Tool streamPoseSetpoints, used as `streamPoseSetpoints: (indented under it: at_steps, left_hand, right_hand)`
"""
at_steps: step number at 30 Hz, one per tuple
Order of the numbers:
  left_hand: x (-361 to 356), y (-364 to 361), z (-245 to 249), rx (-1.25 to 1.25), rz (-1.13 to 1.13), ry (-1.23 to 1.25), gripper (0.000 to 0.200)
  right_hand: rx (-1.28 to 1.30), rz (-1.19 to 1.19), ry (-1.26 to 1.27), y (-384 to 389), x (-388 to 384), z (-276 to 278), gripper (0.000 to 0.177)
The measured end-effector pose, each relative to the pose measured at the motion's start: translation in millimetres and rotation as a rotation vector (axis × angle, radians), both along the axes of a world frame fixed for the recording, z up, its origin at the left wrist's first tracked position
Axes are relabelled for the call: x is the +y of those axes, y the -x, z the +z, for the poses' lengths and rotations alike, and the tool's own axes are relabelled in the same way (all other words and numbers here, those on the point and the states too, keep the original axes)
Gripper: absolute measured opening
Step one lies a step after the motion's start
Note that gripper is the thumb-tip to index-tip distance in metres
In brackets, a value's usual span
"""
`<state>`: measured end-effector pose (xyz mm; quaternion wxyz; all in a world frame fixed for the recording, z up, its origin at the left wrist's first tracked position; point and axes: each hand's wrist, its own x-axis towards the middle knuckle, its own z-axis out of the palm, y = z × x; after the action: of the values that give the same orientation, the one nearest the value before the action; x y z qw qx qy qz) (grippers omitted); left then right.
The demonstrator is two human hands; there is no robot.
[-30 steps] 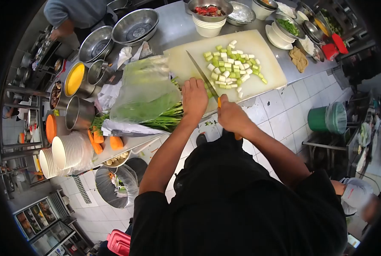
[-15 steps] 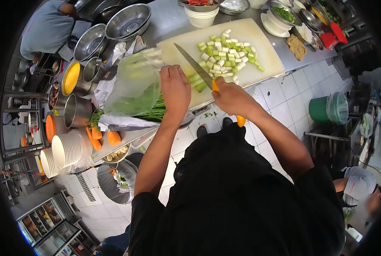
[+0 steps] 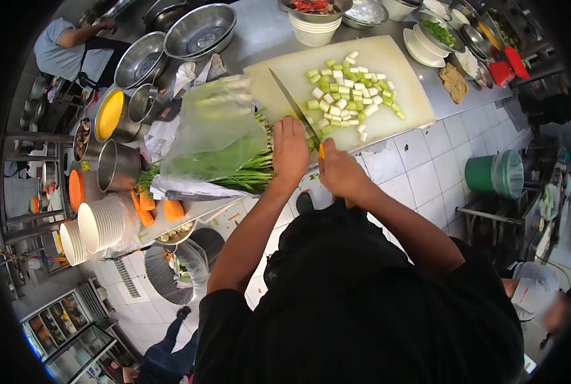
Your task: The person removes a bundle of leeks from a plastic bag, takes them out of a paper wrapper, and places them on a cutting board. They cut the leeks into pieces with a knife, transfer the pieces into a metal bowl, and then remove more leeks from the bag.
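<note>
Mid-chop here: right hand (image 3: 340, 171) wrapped tight round the knife (image 3: 295, 110), blade down on the cutting board (image 3: 279, 83) just beside the left hand (image 3: 290, 150), which clamps the green stalks (image 3: 253, 171) at the board's near edge, so I reckon the next slice needs those fingertips tucked back.

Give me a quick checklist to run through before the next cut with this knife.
1. Right hand gripping the knife by its handle: ok.
2. Left hand on the green stalks, beside the blade: ok.
3. Left fingertips clear of the blade: cannot tell, hidden.
4. Cutting board has bare room: ok.
5. Cut pieces on the board: ok.
</note>
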<state>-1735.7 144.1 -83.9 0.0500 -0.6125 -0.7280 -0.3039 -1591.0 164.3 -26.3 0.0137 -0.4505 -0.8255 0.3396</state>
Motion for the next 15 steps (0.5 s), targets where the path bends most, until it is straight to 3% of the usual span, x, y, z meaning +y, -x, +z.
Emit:
streamPoseSetpoints:
  at_steps: [2,5,7,9,15]
  left_hand:
    - [-7.3,-3.7,-2.7,-0.014,-0.01,0.038,0.029]
    - [-7.1,-3.3,1.5,-0.06,0.017,0.013,0.036]
    - [-8.3,-6.2,11.5,-0.117,0.061,-0.107,0.04]
    - [-21.9,-6.9,21.4,-0.118,0.071,-0.089,0.039]
    - [-37.4,-3.2,26.2,-0.115,0.017,0.05,0.024]
  right_hand:
    - [0.045,0.012,-0.071,3.6,14.4,-15.1,0.027]
    - [0.07,-0.041,0.229,3.4,43.9,2.0,0.033]
    - [0.055,-0.019,0.223,-2.5,55.9,15.0,0.036]
    - [0.091,0.01,0.133,-10.5,56.8,20.3,0.038]
    - [0.19,-0.059,0.185,-25.4,33.7,34.6,0.034]
